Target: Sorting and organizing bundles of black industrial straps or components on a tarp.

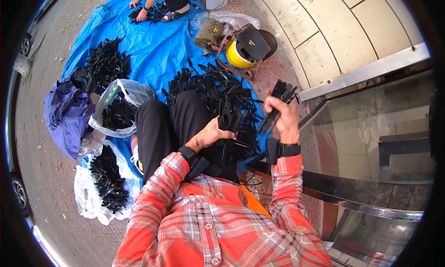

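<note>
My left hand [211, 134] is closed around several flat black plastic strips [226, 117] above my lap. To its right, my right hand [283, 116] is raised and grips a bundle of similar black strips [281, 92], which fans out past the fingers. Beneath and beyond my hands spreads a big loose pile of black plastic pieces [208, 87] on a blue tarp [155, 65]. The exact kind of piece is too small to make out. Part of the pile is hidden behind my knees and hands.
Left of my knees stand a clear bag [139, 92] and a white bag [83, 193] of black pieces, beside a purple cloth [67, 114]. A yellow bucket [236, 57] and a log [208, 33] sit ahead. Another person's hands [141, 14] work at the far end. A glass case [343, 128] borders the right.
</note>
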A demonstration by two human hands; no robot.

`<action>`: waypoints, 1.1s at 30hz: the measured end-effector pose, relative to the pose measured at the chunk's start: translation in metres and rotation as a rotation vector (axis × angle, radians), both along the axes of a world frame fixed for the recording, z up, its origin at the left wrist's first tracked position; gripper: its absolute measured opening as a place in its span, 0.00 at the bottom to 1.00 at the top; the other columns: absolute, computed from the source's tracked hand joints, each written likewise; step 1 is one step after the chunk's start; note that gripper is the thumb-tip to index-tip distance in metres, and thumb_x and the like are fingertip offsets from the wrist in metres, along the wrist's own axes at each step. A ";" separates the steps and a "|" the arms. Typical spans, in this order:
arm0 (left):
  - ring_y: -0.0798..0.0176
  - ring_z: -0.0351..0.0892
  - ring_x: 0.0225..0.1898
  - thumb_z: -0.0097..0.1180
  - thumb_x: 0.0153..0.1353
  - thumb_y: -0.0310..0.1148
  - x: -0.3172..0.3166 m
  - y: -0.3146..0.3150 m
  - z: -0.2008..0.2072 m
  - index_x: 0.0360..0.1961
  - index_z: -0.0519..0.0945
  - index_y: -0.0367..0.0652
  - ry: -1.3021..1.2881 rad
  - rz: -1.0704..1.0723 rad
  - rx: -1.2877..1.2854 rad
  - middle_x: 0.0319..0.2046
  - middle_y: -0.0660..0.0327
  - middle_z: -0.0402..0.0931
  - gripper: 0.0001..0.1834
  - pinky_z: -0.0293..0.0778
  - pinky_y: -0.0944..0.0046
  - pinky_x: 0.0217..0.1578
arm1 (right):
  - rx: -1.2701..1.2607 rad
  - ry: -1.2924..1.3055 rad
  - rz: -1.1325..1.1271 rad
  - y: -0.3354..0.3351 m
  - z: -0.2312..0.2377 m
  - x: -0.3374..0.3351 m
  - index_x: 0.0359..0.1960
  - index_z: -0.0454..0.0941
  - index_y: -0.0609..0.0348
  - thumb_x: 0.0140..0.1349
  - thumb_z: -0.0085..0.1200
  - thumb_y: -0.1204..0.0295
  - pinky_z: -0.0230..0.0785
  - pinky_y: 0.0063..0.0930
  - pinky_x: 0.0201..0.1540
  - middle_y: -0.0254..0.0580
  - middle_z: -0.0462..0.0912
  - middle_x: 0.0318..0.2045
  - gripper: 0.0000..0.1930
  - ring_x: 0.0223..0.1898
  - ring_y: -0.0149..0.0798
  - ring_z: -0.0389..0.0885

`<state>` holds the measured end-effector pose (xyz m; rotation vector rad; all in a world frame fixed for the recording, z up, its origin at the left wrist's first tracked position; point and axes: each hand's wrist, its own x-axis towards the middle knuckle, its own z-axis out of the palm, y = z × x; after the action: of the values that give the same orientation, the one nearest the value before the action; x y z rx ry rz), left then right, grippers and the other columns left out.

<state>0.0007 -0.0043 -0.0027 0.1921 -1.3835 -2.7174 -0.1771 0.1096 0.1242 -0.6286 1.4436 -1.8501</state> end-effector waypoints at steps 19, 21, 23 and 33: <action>0.67 0.71 0.50 0.68 0.46 0.23 0.001 0.001 0.001 0.61 0.62 0.41 0.022 0.061 0.047 0.49 0.64 0.72 0.40 0.68 0.64 0.53 | 0.465 0.146 0.052 0.001 -0.058 0.051 0.46 0.69 0.63 0.47 0.62 0.79 0.76 0.26 0.31 0.44 0.80 0.32 0.22 0.30 0.36 0.82; 0.67 0.72 0.50 0.67 0.48 0.24 0.004 -0.001 0.000 0.60 0.63 0.41 0.030 0.064 0.092 0.48 0.64 0.73 0.38 0.68 0.65 0.53 | 0.385 0.057 0.087 0.005 -0.065 0.045 0.44 0.70 0.62 0.49 0.61 0.79 0.76 0.26 0.30 0.44 0.80 0.31 0.20 0.29 0.36 0.82; 0.68 0.72 0.49 0.66 0.50 0.25 0.004 -0.001 -0.002 0.60 0.64 0.41 0.037 0.067 0.136 0.48 0.64 0.74 0.36 0.68 0.66 0.53 | 0.141 -0.436 0.054 0.007 -0.063 0.047 0.44 0.70 0.59 0.51 0.59 0.80 0.79 0.34 0.33 0.46 0.80 0.31 0.18 0.29 0.41 0.82; 0.60 0.78 0.36 0.58 0.57 0.28 0.004 -0.003 0.000 0.47 0.72 0.35 -0.061 0.073 0.292 0.36 0.56 0.77 0.17 0.77 0.59 0.38 | -0.064 -0.529 -0.088 0.038 -0.061 0.020 0.45 0.72 0.63 0.53 0.58 0.80 0.70 0.30 0.31 0.43 0.77 0.33 0.17 0.28 0.36 0.75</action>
<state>0.0045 -0.0076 -0.0031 0.3397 -0.9640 -2.8603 -0.1568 0.1481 0.0629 -0.0835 1.0759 -1.9448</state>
